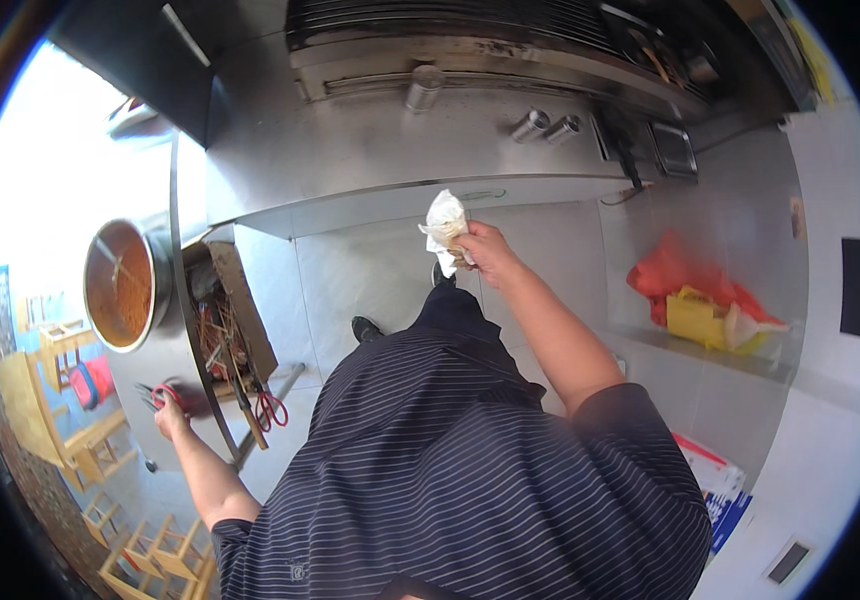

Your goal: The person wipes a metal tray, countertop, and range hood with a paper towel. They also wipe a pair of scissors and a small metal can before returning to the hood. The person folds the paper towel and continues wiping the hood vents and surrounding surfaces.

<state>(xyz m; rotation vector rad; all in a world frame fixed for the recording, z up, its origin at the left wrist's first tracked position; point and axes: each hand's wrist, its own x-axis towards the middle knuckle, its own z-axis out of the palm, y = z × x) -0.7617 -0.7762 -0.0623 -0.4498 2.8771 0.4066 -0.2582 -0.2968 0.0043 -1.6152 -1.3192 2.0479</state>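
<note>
My left hand is at the red handles of a pair of scissors on the steel table's near end; its fingers close round the handle. Crumpled white tissue or paper, stained brownish low down, is held in my right hand above the floor before my body. Beyond the scissors on the same table stands a large metal pot with an orange-red powder or paste and a utensil in it. An open cardboard box with sticks and another pair of red-handled scissors sits beside the table.
A steel counter with several metal shakers runs along a blackened grill. Red and yellow plastic bags lie at the right. Wooden stools stand at the lower left. Tiled floor lies between.
</note>
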